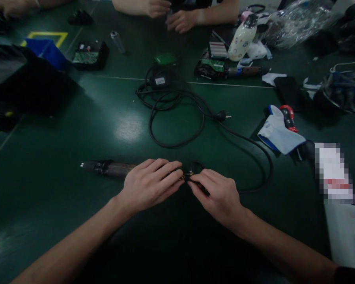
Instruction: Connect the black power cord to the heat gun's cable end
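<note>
In the head view, both forearms slant inward from the lower corners, and the hands meet near the middle of the tabletop (100, 130). The left hand (154, 181) lies back-up over the rear part of a dark, rod-shaped tool (115, 167), its wrist nearly straight and its fingers side by side, stretched to the right and curved down around the body. The tool lies roughly level across the view, its metal tip pointing left, well clear of the hand. The right hand (219, 193) comes in from the other side, knuckles raised and wrist slightly bent, thumb and forefinger pinching the near end of a dark cord (268, 156) right at the tool's rear end; the small parts between the fingertips are too dim to make out. The cord runs from beneath the right hand, curves away to the right and joins loose coils beyond both hands, with a plug (221, 115) lying beside them. Across the tabletop, a co-worker's hands (182, 20) hold a small, blurred piece.
</note>
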`<state>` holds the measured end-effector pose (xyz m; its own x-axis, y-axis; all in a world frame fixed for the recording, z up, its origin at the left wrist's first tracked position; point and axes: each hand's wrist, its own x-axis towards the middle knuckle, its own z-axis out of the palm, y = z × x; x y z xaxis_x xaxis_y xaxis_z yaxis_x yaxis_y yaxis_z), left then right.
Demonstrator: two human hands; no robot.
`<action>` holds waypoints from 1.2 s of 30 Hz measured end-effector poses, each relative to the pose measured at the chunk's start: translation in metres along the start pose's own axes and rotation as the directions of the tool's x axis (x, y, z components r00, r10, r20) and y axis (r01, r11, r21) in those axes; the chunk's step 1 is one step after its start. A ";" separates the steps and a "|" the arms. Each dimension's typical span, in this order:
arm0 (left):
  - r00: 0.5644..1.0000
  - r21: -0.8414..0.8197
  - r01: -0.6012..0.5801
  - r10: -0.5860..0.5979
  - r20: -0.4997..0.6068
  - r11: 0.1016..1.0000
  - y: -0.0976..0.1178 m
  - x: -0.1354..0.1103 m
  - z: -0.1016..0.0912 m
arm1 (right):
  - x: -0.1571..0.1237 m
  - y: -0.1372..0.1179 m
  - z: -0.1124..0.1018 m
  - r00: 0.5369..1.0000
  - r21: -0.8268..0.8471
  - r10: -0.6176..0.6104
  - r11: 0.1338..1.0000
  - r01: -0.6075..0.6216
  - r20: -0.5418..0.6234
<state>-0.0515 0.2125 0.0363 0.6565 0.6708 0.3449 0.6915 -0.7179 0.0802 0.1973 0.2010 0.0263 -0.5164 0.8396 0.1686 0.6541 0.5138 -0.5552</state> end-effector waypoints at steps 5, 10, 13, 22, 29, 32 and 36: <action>1.000 -0.013 -0.014 0.014 0.020 1.000 0.000 0.001 -0.001 | 0.000 0.000 0.000 1.000 0.006 0.010 1.000 -0.010 0.005; 1.000 0.011 -0.002 0.002 0.004 1.000 0.001 0.000 0.000 | 0.000 -0.001 -0.001 1.000 0.009 0.017 1.000 -0.017 0.025; 1.000 -0.008 -0.002 0.002 0.003 1.000 0.001 -0.001 -0.001 | 0.000 -0.001 -0.001 1.000 0.011 0.020 1.000 -0.021 0.024; 1.000 0.005 0.004 -0.004 0.002 1.000 0.001 0.000 0.001 | 0.000 0.000 0.001 1.000 0.015 0.008 1.000 -0.008 0.008; 1.000 -0.034 0.005 -0.004 0.009 0.999 0.001 -0.001 -0.001 | 0.000 -0.001 0.000 1.000 -0.005 0.008 1.000 -0.008 -0.007; 1.000 -0.022 -0.010 0.011 0.015 1.000 0.001 -0.001 -0.001 | 0.000 0.000 0.000 1.000 -0.001 0.010 1.000 -0.010 0.004; 1.000 0.002 0.003 -0.003 -0.001 1.000 0.001 -0.001 0.001 | -0.001 0.000 0.000 1.000 0.003 0.010 1.000 -0.010 0.009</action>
<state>-0.0514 0.2115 0.0354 0.6544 0.6728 0.3452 0.6939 -0.7157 0.0792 0.1975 0.2006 0.0260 -0.5151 0.8429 0.1557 0.6573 0.5050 -0.5593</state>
